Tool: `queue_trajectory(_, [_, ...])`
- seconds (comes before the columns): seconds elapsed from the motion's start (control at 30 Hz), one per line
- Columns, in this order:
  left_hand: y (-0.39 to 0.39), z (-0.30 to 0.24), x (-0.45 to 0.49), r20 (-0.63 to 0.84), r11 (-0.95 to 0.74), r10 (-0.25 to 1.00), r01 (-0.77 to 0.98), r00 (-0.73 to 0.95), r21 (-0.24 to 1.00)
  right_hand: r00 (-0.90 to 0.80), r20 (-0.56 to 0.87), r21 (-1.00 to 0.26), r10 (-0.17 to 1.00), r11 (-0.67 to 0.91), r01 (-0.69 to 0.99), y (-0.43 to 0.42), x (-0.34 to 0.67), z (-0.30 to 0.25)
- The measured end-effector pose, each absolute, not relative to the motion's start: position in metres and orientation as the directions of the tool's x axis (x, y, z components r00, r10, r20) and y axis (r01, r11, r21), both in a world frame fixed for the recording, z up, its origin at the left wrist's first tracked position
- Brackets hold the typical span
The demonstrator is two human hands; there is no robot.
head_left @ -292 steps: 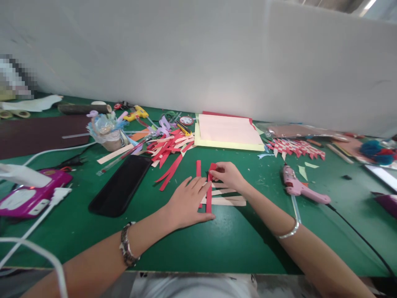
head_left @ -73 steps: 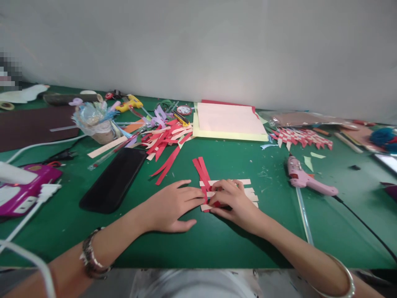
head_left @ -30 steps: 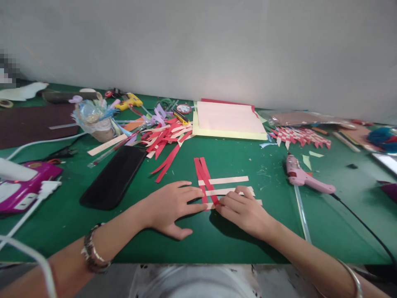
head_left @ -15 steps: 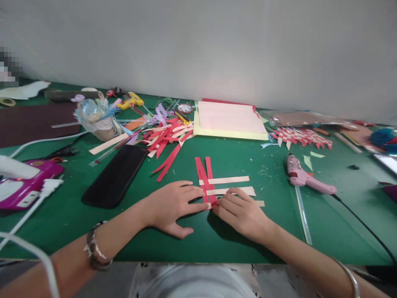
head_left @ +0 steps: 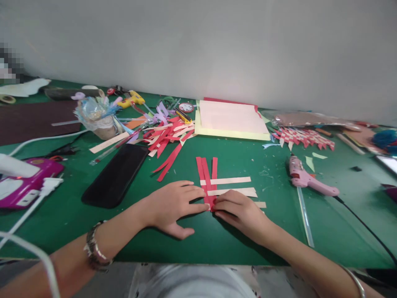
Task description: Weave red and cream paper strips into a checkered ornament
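Observation:
On the green table (head_left: pixel 235 236) lies a small weave of upright red paper strips (head_left: pixel 206 174) crossed by pale pink strips (head_left: pixel 231 181). My left hand (head_left: pixel 173 205) lies flat with its fingers stretched out, the fingertips pressing on the weave's left edge. My right hand (head_left: pixel 240 211) is at the weave's lower end, its fingertips pinched on the bottom of a red strip.
A heap of loose red and pink strips (head_left: pixel 167 138) lies behind, with a black phone (head_left: pixel 116 176) to the left. Paper sheets (head_left: pixel 231 120), a finished woven piece (head_left: pixel 305 138), a pink glue gun (head_left: pixel 305 178) with its cord, and a purple device (head_left: pixel 23 186) are around.
A red strip has shifted from slanting over the others to lying upright on the right side of the weave. My right hand has slid slightly down; my left hand has stayed put.

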State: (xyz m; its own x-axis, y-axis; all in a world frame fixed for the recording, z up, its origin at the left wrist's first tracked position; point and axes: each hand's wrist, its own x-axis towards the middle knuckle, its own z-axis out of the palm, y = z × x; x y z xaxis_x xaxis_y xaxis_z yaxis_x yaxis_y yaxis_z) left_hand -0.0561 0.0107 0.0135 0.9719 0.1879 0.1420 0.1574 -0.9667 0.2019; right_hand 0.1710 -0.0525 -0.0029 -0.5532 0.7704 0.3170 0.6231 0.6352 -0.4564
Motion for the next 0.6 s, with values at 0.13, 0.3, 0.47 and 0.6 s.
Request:
queue_trajectory(0.13, [0.011,0.013,-0.056,0.151,-0.965,0.188,0.155,0.970,0.210,-0.541,0.259,-0.536,0.800,0.585,0.609,-0.050,0.170,-0.003])
queue_trajectory(0.3, [0.011,0.014,-0.056,0.134,-0.964,0.188,0.157,0.973,0.213,-0.547,0.206,-0.583,0.811,0.551,0.597,-0.047,0.168,0.000])
queue_trajectory(0.47, [0.012,0.013,-0.056,0.114,-0.963,0.188,0.161,0.975,0.216,-0.540,0.145,-0.647,0.829,0.492,0.582,-0.043,0.168,0.005])
queue_trajectory(0.6, [0.012,0.013,-0.057,0.107,-0.961,0.187,0.159,0.976,0.226,-0.496,0.145,-0.590,0.856,0.477,0.652,-0.042,0.168,0.007])
